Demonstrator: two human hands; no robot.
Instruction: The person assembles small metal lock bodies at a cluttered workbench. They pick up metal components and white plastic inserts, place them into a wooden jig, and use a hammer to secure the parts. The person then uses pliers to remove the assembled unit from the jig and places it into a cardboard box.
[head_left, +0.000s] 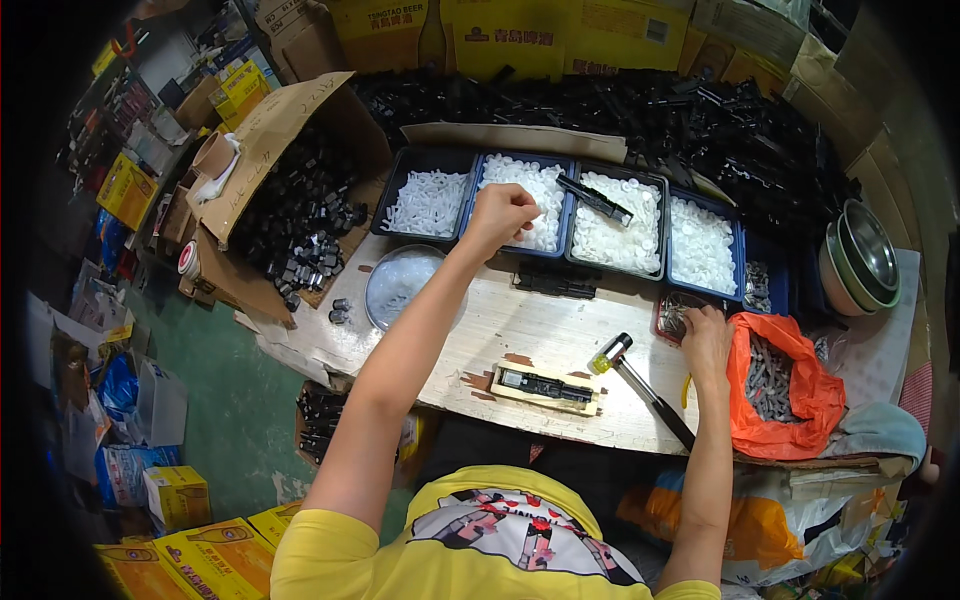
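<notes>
Left hand is hovering closed over the blue tray of small white plastic parts, probably pinching one. Right hand is reaching, fingers curled, into a metal-parts tray; its grip is hidden. Parts appear light, rigid; a fingertip pinch suits them.

My shirt is yellow with a black, white and red print, and the trays before me are dark blue, filled with white pieces. The bag is orange; the mallet is black with a yellow-and-white head.
</notes>
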